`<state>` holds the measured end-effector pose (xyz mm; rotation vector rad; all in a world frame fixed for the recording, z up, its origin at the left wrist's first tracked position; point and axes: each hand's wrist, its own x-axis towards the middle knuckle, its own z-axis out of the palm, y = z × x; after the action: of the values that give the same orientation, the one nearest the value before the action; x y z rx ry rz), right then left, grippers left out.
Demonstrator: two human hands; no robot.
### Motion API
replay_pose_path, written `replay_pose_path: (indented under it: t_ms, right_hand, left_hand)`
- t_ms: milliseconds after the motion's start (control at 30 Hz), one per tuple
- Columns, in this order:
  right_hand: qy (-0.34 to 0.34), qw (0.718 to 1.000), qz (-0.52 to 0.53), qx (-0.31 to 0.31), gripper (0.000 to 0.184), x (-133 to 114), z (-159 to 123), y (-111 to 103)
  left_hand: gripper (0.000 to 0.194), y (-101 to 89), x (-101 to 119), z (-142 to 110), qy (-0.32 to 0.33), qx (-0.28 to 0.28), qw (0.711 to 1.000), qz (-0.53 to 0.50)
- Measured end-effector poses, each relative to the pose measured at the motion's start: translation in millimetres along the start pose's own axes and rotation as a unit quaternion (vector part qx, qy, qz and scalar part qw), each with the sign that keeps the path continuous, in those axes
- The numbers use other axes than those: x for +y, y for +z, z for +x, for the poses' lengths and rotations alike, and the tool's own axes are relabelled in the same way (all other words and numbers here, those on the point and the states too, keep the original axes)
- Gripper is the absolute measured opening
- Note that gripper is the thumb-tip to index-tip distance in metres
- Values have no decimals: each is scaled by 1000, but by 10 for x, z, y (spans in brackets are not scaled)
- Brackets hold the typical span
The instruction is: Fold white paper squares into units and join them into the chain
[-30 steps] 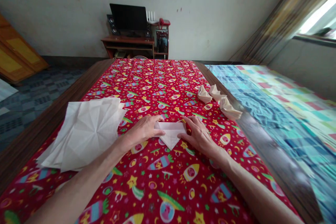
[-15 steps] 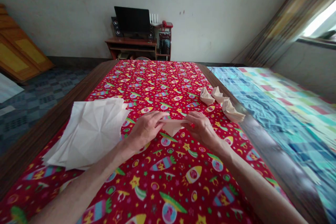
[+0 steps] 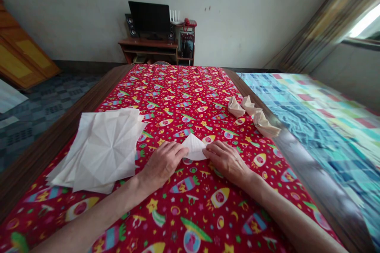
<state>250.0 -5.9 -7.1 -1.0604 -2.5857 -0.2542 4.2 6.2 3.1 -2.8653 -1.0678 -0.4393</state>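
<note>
Between my two hands is a small folded piece of white paper, its pointed end facing away from me. My left hand pinches its left corner, fingers closed. On the opposite corner, my right hand grips with thumb and fingers together. Both hands rest low over the red patterned tablecloth. To the left lies a fanned stack of creased white paper sheets. Several folded paper pieces stand in a cluster to the right, near the table's edge.
The cloth covers a long table with a dark wooden edge. Right of it is a bed with a blue checked cover. Against the far wall stands a desk with a black monitor and a red telephone.
The folded paper has turned over: its point was toward me and now points away. Both hands have come slightly closer to me, still on its two ends.
</note>
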Motion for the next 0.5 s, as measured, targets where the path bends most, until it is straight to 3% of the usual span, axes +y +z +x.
replay_pose_path:
  t_ms: [133, 300, 400, 500]
  right_hand:
    - [50, 995, 88, 9, 22, 5, -25, -19]
    - [154, 957, 244, 32, 20, 49, 9, 6]
    - [207, 946, 250, 11, 21, 68, 34, 26]
    - [229, 952, 204, -3, 25, 63, 60, 30]
  left_hand:
    - [13, 36, -50, -41, -28, 36, 997, -63]
    - [13, 112, -126, -55, -97, 64, 985, -131]
    - [21, 153, -189, -65, -133, 68, 971, -184]
    - [29, 185, -246, -72, -165, 76, 963, -199]
